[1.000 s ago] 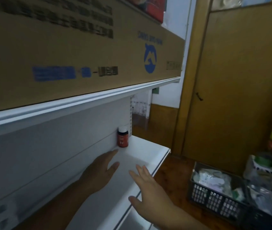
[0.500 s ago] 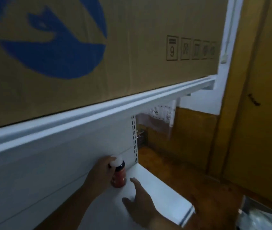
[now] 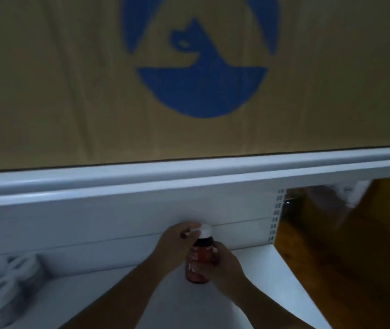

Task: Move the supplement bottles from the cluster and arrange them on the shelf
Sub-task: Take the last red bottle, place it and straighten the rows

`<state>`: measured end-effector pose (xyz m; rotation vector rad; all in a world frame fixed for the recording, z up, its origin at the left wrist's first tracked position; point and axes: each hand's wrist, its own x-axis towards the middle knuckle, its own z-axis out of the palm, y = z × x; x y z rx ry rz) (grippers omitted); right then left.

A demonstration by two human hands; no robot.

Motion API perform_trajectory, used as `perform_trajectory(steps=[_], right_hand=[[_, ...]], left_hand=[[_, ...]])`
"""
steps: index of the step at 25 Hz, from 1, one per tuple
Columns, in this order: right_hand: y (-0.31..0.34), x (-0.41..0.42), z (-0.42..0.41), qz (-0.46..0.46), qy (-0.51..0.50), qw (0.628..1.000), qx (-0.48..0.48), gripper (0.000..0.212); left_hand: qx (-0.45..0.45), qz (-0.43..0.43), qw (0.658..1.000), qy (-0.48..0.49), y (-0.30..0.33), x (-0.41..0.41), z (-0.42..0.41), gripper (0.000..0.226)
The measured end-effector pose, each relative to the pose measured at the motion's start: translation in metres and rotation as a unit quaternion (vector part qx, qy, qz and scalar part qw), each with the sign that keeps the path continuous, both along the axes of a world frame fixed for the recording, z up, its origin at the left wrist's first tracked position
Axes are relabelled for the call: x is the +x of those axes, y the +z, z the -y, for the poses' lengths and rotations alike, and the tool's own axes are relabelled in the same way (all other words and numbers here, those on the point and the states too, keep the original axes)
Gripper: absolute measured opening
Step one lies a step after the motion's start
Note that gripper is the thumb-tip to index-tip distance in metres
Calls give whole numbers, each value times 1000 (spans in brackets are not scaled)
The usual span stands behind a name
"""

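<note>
Both our hands are on one supplement bottle [image 3: 200, 262]: the left hand [image 3: 177, 241] curls round its white cap and neck, the right hand [image 3: 225, 264] grips its red body. It stands upright on the white shelf [image 3: 255, 269], near the back panel, below a cardboard box [image 3: 70, 91].
</note>
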<state>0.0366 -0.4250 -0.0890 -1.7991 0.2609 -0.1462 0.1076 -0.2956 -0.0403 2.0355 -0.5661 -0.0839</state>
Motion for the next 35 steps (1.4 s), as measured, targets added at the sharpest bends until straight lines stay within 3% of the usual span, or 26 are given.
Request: perform_trajectory(steps=[7,10,17,21,26,31,35], right_hand=[[54,-13,-224,57,251,965,60,36],[58,-41,-343,72,293,948,107,26],[39,-94,-570,46,371,909,183,41],[34,-88,-653,40,403,895,187,25],[27,-38,-762,17,433,877,209,41],[29,7,-874,-10,462,856,231,23],[20,26,-959,-36,483,851,205,33]], left_hand=[[-163,-16,965,204,51,-73,-246,17],[-195,-28,940,278,62,-119,-363,13],[-243,-52,896,367,55,-205,-575,17],[-248,-56,878,406,51,-207,-656,17],[-247,-62,861,441,49,-171,-765,19],[-223,-60,853,469,57,-136,-869,23],[-220,-52,846,483,43,-124,-954,24]])
